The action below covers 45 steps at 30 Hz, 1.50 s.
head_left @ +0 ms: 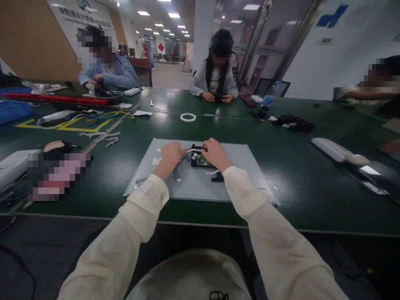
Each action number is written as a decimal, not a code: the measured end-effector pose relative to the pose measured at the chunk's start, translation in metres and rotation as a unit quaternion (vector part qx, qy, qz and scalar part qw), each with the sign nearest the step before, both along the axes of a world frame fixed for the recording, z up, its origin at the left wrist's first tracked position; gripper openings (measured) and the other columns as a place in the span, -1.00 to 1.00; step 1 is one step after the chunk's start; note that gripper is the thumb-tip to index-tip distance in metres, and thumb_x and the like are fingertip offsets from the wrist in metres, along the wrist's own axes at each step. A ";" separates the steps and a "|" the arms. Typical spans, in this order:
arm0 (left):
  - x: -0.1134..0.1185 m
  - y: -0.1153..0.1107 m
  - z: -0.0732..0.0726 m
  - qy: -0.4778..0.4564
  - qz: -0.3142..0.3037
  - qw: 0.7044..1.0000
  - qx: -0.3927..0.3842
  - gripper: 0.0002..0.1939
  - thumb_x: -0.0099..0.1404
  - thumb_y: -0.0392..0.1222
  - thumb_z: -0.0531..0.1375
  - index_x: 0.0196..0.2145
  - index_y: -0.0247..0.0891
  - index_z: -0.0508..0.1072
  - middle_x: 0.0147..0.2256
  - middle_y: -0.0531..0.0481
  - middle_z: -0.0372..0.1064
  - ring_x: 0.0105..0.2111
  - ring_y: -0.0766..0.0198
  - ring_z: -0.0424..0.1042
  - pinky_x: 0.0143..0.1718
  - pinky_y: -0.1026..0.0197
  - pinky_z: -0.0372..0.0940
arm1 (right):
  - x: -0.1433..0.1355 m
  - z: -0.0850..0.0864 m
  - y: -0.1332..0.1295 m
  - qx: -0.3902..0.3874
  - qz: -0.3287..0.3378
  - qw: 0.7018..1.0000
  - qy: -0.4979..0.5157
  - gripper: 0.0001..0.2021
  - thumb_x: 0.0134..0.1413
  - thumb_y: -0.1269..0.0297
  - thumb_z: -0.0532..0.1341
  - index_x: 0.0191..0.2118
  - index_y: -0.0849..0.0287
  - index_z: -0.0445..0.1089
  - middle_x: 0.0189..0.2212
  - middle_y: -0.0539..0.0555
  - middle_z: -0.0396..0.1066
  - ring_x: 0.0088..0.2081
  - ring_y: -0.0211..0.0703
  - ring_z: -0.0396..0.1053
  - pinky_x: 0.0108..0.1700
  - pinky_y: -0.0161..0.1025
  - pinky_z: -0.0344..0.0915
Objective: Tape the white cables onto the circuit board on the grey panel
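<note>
A grey flat panel (pixel 246 166) lies on the green table in front of me. At its upper middle sits a green circuit board (pixel 200 160) in a black frame. A thin white flat cable (pixel 196 150) runs across the board's far side, between my hands. My left hand (pixel 170 159) is closed at the board's left, thumb and fingers pinching the cable's left end. My right hand (pixel 216 155) curls over the board's right part, its fingertips closed on the other end. Grey wires (pixel 177 171) hang beside my left hand. Below my right wrist lies a black piece (pixel 218 177).
A white tape roll (pixel 188 117) lies beyond the panel. Pliers (pixel 111 139) and a pink item (pixel 61 175) are on the left; a white device (pixel 331 150) is on the right. People sit across the table, one (pixel 215 79) directly opposite. A water bottle (pixel 271 95) stands far right.
</note>
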State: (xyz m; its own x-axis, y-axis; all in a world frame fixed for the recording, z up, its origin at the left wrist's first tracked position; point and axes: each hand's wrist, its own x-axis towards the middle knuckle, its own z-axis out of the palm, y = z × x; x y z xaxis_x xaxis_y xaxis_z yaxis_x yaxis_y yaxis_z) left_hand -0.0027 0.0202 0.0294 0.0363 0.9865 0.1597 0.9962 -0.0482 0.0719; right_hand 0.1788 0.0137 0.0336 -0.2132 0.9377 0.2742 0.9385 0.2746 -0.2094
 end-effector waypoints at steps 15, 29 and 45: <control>0.008 -0.007 0.013 -0.036 -0.089 0.990 0.107 -0.67 0.37 -0.12 -0.10 -0.26 -0.29 0.40 -0.23 -0.14 0.35 -0.27 0.17 0.39 -0.31 0.21 0.22 | 0.056 0.013 0.015 0.037 -0.057 0.974 0.217 -0.81 -0.04 0.42 0.12 -0.32 0.22 0.47 -0.37 0.05 0.46 -0.31 -0.24 0.38 -0.17 -0.31 0.25; 0.012 0.001 0.000 -0.115 -0.254 0.944 0.175 -0.75 0.27 -0.36 -0.02 -0.16 -0.31 0.38 -0.21 -0.13 0.34 -0.16 0.18 0.32 -0.10 0.13 0.23 | 0.074 0.006 0.013 -0.070 -0.073 0.989 0.109 -0.83 -0.03 0.34 0.19 -0.33 0.20 0.51 -0.32 0.07 0.51 -0.22 -0.18 0.42 -0.16 -0.35 0.24; 0.020 -0.007 0.001 -0.056 -0.331 0.941 0.045 -0.63 0.32 -0.26 -0.07 -0.02 -0.23 0.41 -0.15 -0.08 0.47 -0.22 0.18 0.45 -0.15 0.18 0.30 | 0.067 0.001 0.013 -0.137 -0.069 0.979 0.135 -0.81 -0.03 0.34 0.18 -0.35 0.30 0.52 -0.39 0.09 0.50 -0.32 -0.20 0.42 -0.30 -0.39 0.24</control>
